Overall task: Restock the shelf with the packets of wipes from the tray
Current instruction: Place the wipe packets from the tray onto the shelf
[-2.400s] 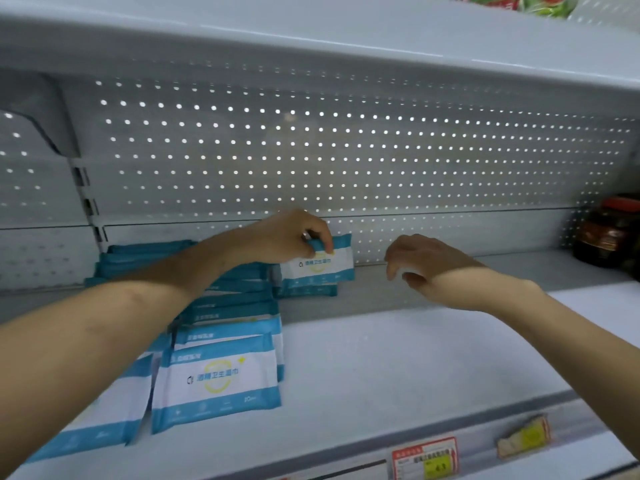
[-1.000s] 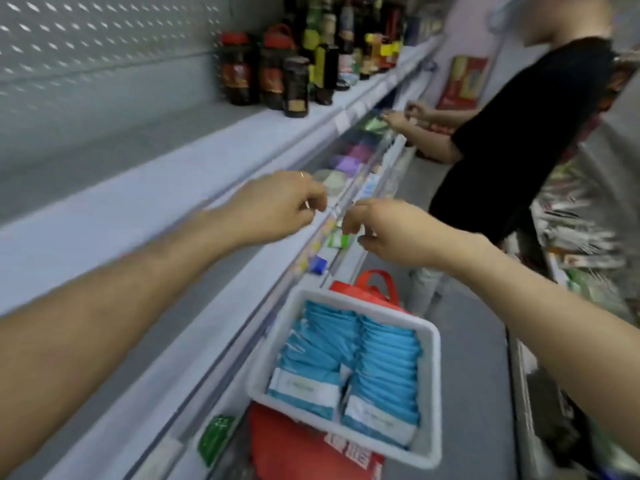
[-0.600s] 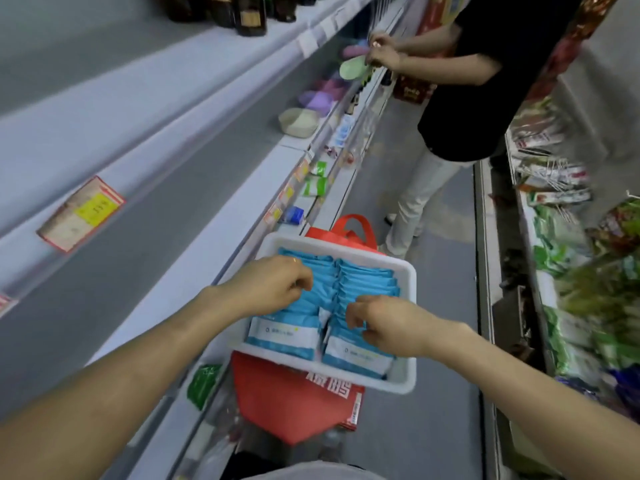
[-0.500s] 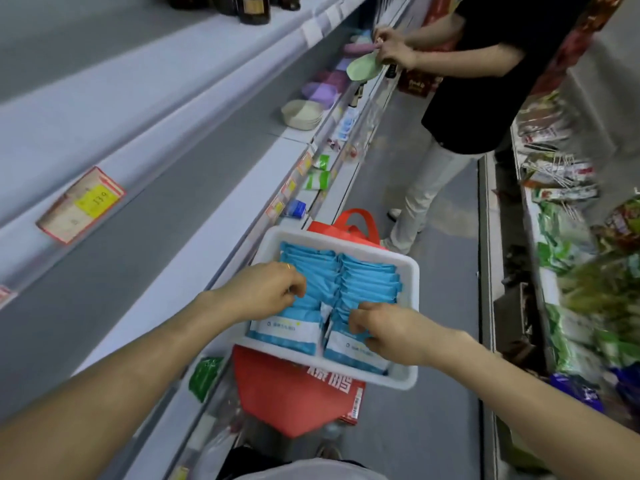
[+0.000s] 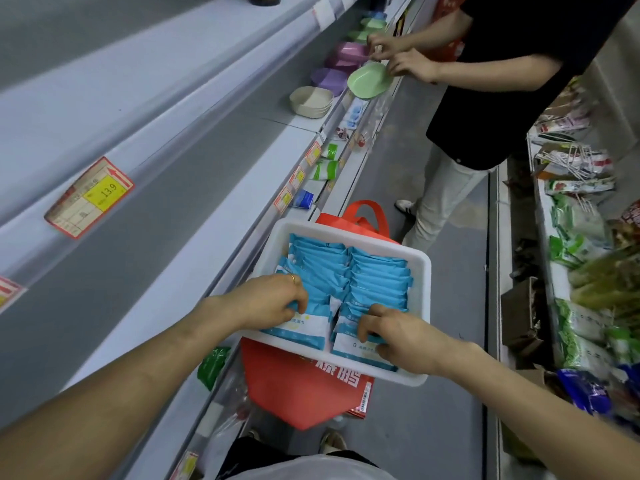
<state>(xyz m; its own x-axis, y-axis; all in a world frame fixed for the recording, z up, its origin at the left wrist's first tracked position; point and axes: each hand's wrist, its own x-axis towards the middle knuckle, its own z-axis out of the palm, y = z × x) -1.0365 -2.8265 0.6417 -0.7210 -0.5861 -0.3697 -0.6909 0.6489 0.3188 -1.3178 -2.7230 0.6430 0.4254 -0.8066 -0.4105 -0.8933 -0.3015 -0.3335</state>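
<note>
Packets (image 5: 377, 271) of wipes, blue and white, packed on edge in two rows inside a white tray (image 5: 424, 299), the nearest ones leaning with white faces up. Left hand (image 5: 266, 301) down on the near end of the left row, fingers curled over the top edge of the front packets and gripping them; gold ring (image 5: 293, 278) on one finger. Right hand (image 5: 405, 337) on the near end of the right row, fingers bent over the blue edge of the front packets, thumb at the near side, pinching them. Both hands narrow, closed on packets, none lifted clear of the tray.

Tray over a red bag (image 5: 304, 393) with orange handles, mid-scene, just right of the shelf edge. To the left, long pale shelves (image 5: 114, 109) running far, with a red and yellow price tag (image 5: 89, 196) marked 13.9 on a front strip. Farther along, on a lower shelf, beige bowls (image 5: 311, 101) and purple bowls (image 5: 330, 77). Right of those, another person (image 5: 502, 81) in a black top and pale trousers, both of their hands at a green dish (image 5: 370, 80). Along the right edge, a rack (image 5: 581, 237) of bagged goods, blurred. Grey floor (image 5: 450, 427) between shelves and rack.
</note>
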